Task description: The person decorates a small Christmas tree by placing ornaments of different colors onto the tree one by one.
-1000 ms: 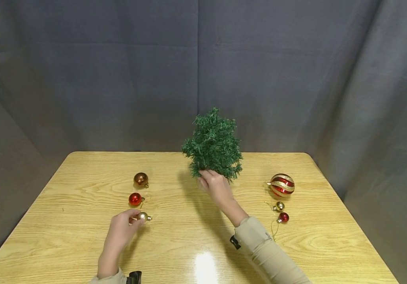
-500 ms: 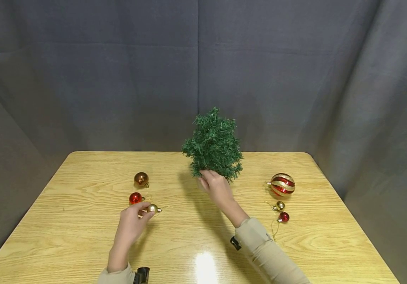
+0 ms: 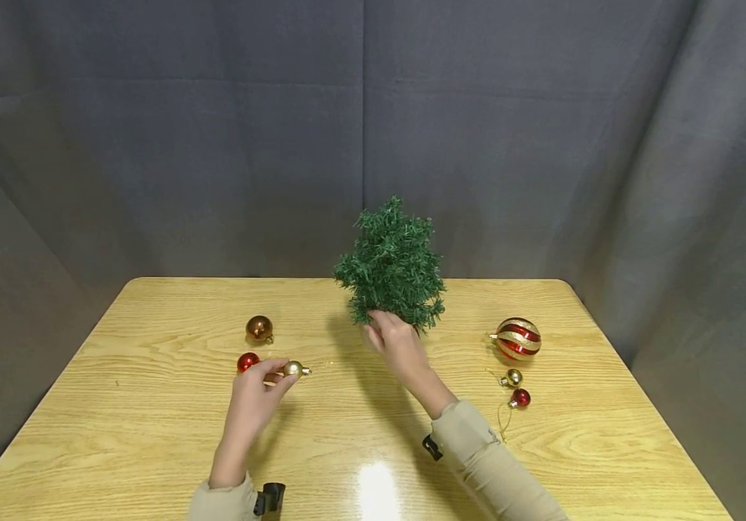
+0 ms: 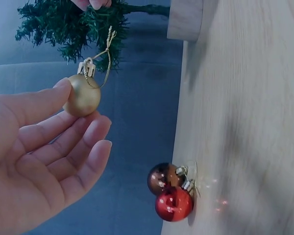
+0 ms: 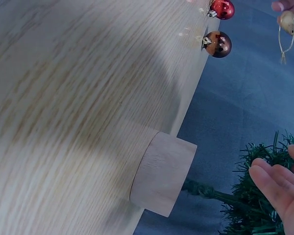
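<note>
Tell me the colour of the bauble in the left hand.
The bauble is matte gold; the left wrist view shows it best.

Here comes white glare, blazing off the near part of the wooden tabletop (image 3: 151, 434); soft shadows stretch beside the left hand (image 3: 255, 396) and right hand (image 3: 401, 349), the grey curtain (image 3: 216, 174) sits dim, and both wrist views run cooler, bluer.

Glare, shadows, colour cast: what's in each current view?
Head: warm tone, blown-out glare on the table, shadow left of the right hand. Left wrist: bluish cast, small reddish glints beside the red ornament. Right wrist: also bluish, soft dark shadow across the table.
</note>
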A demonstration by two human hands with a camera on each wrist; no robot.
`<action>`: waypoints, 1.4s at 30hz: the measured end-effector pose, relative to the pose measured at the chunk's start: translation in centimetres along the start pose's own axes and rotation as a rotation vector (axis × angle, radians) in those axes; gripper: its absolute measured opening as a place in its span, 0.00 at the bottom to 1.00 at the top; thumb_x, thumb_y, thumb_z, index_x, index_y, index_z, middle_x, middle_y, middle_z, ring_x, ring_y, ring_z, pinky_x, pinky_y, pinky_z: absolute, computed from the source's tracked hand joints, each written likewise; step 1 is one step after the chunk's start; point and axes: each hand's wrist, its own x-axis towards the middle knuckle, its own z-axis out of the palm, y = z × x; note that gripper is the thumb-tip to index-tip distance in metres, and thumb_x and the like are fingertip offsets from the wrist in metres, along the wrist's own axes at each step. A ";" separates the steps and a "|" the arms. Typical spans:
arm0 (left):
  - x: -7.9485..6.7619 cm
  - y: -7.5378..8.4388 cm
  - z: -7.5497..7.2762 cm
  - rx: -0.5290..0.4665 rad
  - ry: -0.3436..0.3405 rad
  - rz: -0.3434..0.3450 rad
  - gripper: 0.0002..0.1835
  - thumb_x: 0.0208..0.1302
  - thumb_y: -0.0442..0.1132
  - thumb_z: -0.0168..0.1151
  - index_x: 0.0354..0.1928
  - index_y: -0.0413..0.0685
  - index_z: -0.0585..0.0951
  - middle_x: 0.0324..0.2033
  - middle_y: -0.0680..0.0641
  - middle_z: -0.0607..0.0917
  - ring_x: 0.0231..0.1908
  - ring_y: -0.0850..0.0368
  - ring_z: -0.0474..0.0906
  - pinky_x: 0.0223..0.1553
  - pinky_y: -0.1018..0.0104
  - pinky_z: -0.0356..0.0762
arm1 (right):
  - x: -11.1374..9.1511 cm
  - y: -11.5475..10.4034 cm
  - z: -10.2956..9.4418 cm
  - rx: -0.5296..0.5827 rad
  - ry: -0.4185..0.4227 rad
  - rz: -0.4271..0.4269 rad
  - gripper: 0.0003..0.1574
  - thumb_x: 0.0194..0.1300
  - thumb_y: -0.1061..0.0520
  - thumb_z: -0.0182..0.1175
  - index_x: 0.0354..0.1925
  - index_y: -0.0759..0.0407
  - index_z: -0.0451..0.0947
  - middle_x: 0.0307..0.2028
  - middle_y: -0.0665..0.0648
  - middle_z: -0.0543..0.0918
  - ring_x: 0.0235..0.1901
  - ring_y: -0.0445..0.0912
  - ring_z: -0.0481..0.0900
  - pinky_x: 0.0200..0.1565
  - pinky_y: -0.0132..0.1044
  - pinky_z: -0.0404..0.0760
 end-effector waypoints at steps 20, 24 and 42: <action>2.3 1.5 1.7 -0.102 0.069 0.014 0.15 0.53 0.31 0.64 0.43 0.30 0.79 0.35 0.38 0.81 0.33 0.49 0.78 0.32 0.64 0.77 | -0.7 0.4 0.3 0.072 0.066 -0.086 0.10 0.54 0.67 0.60 0.38 0.69 0.77 0.24 0.57 0.78 0.17 0.41 0.74 0.18 0.24 0.71; 2.5 1.6 2.0 -0.109 0.077 0.029 0.15 0.53 0.31 0.64 0.42 0.31 0.79 0.34 0.38 0.82 0.33 0.50 0.78 0.32 0.65 0.77 | -0.8 0.5 0.5 0.093 0.080 -0.111 0.11 0.54 0.67 0.59 0.38 0.69 0.77 0.25 0.58 0.79 0.19 0.42 0.76 0.19 0.25 0.72; 3.6 2.2 2.9 -0.165 0.080 0.023 0.16 0.53 0.34 0.65 0.43 0.32 0.79 0.33 0.40 0.82 0.33 0.50 0.78 0.34 0.62 0.77 | -1.0 0.0 0.7 0.316 0.032 -0.067 0.16 0.53 0.67 0.63 0.42 0.70 0.75 0.28 0.59 0.80 0.21 0.43 0.77 0.25 0.24 0.74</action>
